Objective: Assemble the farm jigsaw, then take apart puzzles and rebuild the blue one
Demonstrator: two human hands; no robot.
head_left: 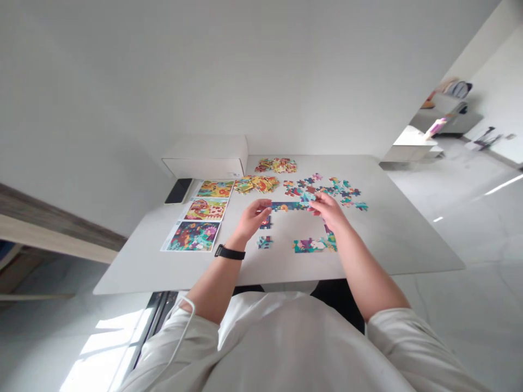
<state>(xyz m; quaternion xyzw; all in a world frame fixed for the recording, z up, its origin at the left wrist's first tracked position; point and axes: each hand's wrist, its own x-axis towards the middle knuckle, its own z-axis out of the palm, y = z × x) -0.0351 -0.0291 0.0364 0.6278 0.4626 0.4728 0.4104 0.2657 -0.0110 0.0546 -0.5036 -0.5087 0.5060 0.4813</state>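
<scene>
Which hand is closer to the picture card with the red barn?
The left hand is nearer, just to the right of the red barn picture card. The right hand is farther away, past the left hand, near the loose puzzle pieces.

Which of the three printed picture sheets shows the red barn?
The middle picture sheet, lying between the other two, is the only one showing a red barn.

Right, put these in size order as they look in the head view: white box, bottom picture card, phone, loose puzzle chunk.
1. White box
2. Bottom picture card
3. Phone
4. Puzzle chunk

The chunk sits nearer the camera than the phone, so it may be closer in true size.
</scene>
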